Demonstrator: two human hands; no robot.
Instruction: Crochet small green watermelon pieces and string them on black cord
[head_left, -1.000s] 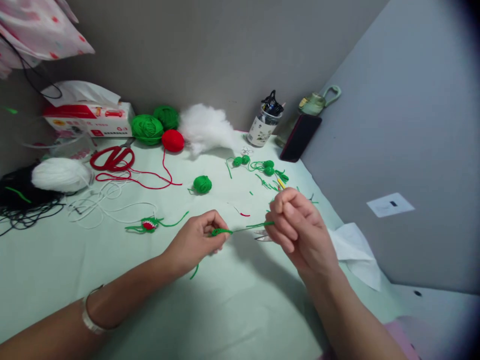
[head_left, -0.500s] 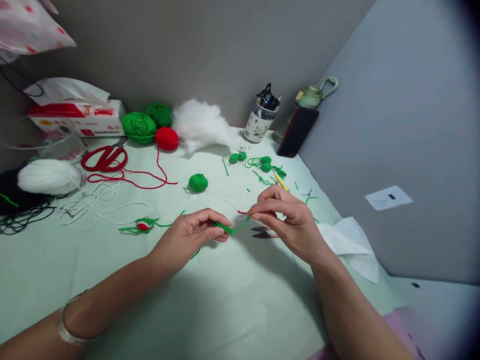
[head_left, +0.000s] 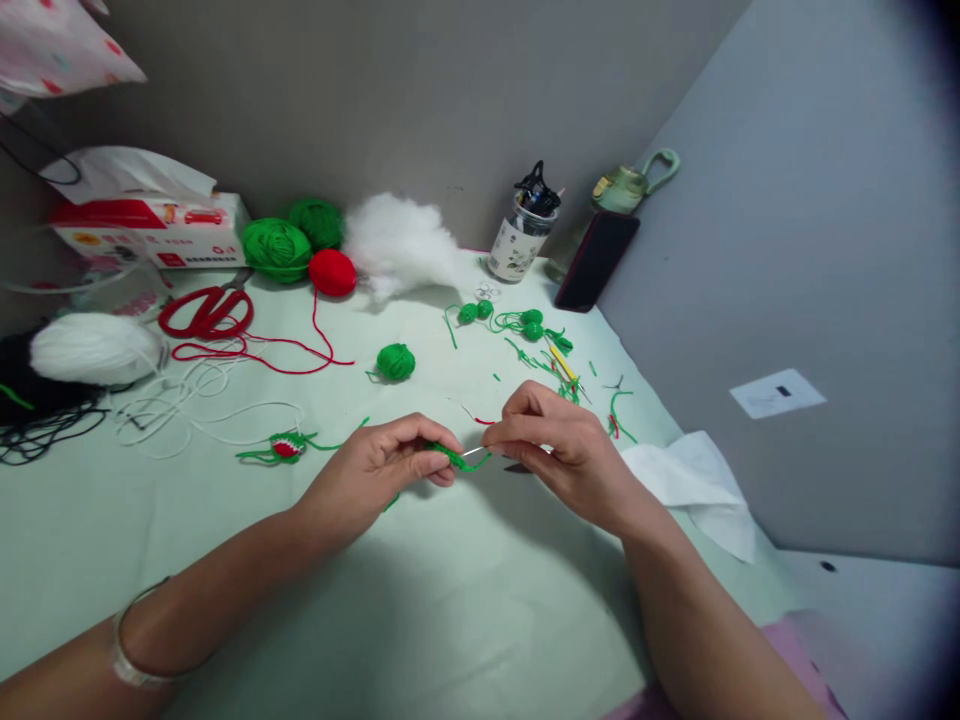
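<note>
The left hand (head_left: 394, 462) has its thumb and fingers clamped on a small green crocheted piece (head_left: 448, 454), which sits above the near middle of the cloth-covered table (head_left: 420, 610), its right end showing past the fingertips. The right hand (head_left: 562, 450), just to the right, pinches a thin metal needle (head_left: 472, 452) between thumb and forefinger; the needle points left and reaches the piece. A green yarn strand (head_left: 471, 468) runs from the piece to the right fingertips. Under the right hand a dark blade (head_left: 517, 467) shows, mostly hidden. Left of the left hand lies a red, white and green crocheted piece (head_left: 286, 448) with loose yarn ends. Farther off, beyond the hands, rests a small green yarn ball (head_left: 395, 362); to its right, a yellow-handled crochet hook (head_left: 564, 364) lies among green yarn scraps (head_left: 525, 356). Red-handled scissors (head_left: 204, 316) lie at the far left, and a crumpled white tissue (head_left: 701, 490) is at the right.
</note>
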